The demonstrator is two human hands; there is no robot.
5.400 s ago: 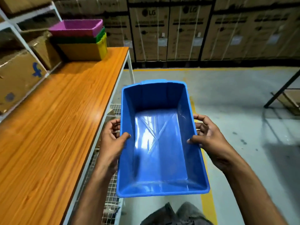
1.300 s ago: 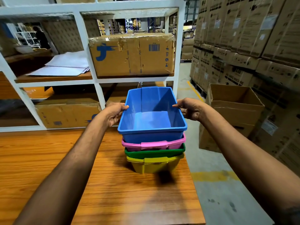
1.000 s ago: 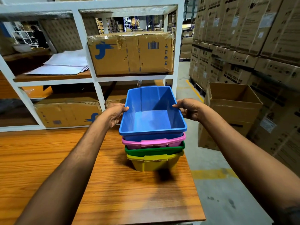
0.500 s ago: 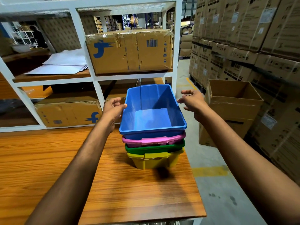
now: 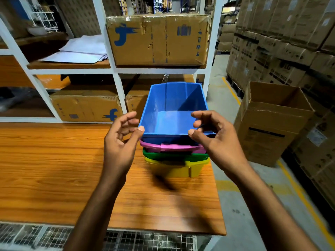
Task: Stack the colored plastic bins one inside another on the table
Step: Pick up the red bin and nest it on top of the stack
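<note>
A blue bin (image 5: 172, 122) sits nested on top of a pink bin (image 5: 174, 147), a green bin (image 5: 163, 155) and a yellow bin (image 5: 172, 169). The stack stands near the right end of the wooden table (image 5: 54, 169). My left hand (image 5: 119, 142) hovers in front of the stack's near left corner, fingers loosely curled and holding nothing. My right hand (image 5: 215, 140) hovers at the near right corner in the same loose pose, covering part of the blue bin's rim. Neither hand grips a bin.
Behind the table stands a white shelf rack (image 5: 116, 70) with cardboard boxes (image 5: 157, 38) and papers. On the floor to the right are an open cardboard box (image 5: 272, 122) and tall stacks of cartons (image 5: 290, 42). The table's right edge lies just beyond the stack.
The blue bin went from carried beside the table to nested on the pink bin. Both hands have let go of its rim and drawn back toward me.
</note>
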